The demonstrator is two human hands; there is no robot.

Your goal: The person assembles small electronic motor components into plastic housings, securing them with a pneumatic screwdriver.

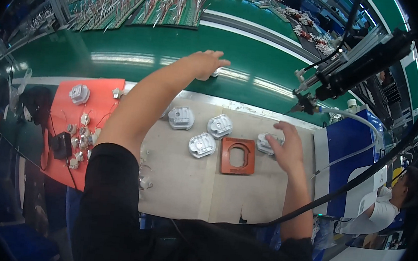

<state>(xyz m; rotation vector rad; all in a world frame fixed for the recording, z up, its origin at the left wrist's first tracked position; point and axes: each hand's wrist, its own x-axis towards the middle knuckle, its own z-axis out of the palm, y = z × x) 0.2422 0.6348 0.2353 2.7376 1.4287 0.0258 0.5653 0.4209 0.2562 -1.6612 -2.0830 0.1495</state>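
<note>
My left hand [208, 65] reaches far over the green conveyor, its fingers curved down around a white plastic housing [216, 73] that mostly hides beneath it. On the right of the work mat, my right hand [291, 147] is at another white housing [266, 143]. Its thumb lies over that part and the index finger is held apart from it. Between my arms stands a reddish-brown square fixture [237, 170] with a shaped hole. Three white housings sit left of it: one upper left [180, 118], one upper middle [220, 125], one lower [202, 145].
An orange-red sheet [108, 89] at left carries a white housing, small round parts with wires and a black box [61, 145]. Wired circuit boards [164, 12] stand beyond the conveyor. A black tool arm [366, 64] hangs at upper right, above a blue-and-white machine [340, 162]. A person [386, 208] is at far right.
</note>
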